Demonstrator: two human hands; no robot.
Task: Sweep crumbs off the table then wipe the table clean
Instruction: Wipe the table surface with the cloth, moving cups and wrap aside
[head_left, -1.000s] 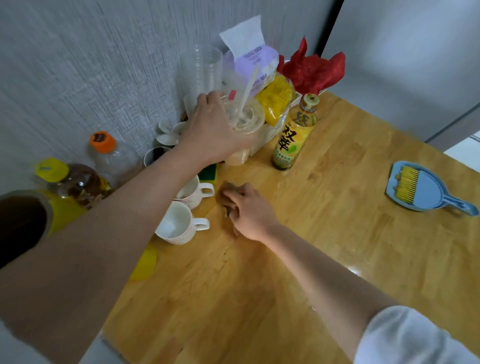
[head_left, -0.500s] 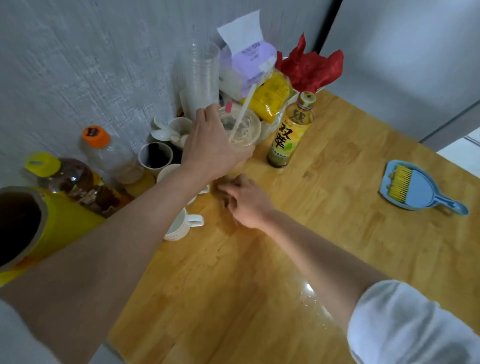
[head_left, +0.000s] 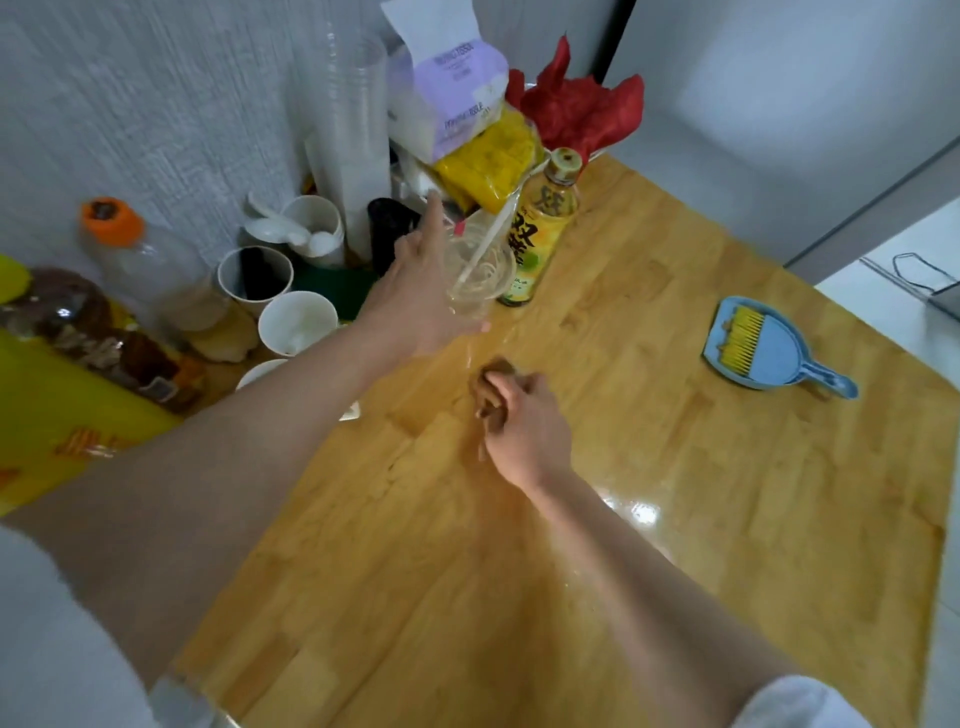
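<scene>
My right hand (head_left: 524, 431) presses a crumpled brown cloth (head_left: 491, 382) onto the wooden table (head_left: 701, 519), fingers curled over it. Just beyond it, my left hand (head_left: 415, 296) holds a clear plastic cup (head_left: 483, 270) with a white straw. The thumb lies under the cup's near side and the index finger is stretched out past the rim. The cup is low, right beside a yellow-labelled bottle (head_left: 540, 228). A wet sheen shows on the wood near my right forearm. No crumbs can be made out.
A blue dustpan with a yellow-bristled brush (head_left: 769, 348) lies at the right. Along the wall crowd paper cups (head_left: 296, 322), stacked clear cups (head_left: 353, 130), a tissue pack (head_left: 447, 83), a yellow bag, a red bag (head_left: 582, 114) and an orange-capped bottle (head_left: 150, 265).
My left hand brought the cup down and to the right, next to the yellow-labelled bottle. My right hand slid the cloth a little to the right along the table.
</scene>
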